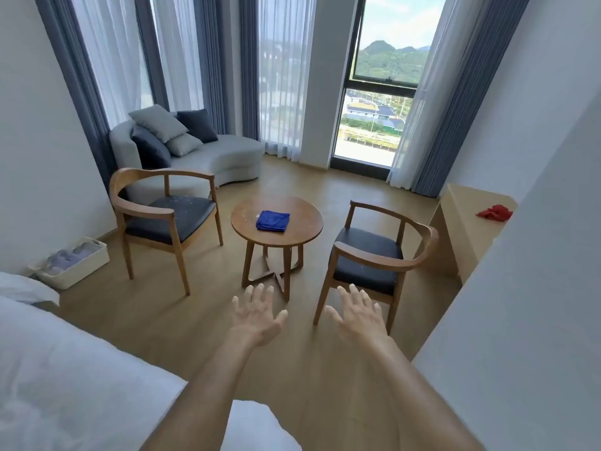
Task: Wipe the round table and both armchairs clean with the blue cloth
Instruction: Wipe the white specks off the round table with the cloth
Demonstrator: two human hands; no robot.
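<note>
A folded blue cloth [273, 221] lies in the middle of the round wooden table [302, 231]. One wooden armchair [169, 216] with a dark, speckled seat stands left of the table. The other armchair [374, 255] stands to its right. My left hand [258, 312] and my right hand [356, 312] are stretched out in front of me above the floor, short of the table, fingers spread and holding nothing.
A white bed [65, 369] fills the lower left. A cream basket [73, 262] sits by the left wall. A grey sofa [201, 157] with cushions stands behind the left chair. A desk [468, 222] with a red cloth [494, 213] is at right.
</note>
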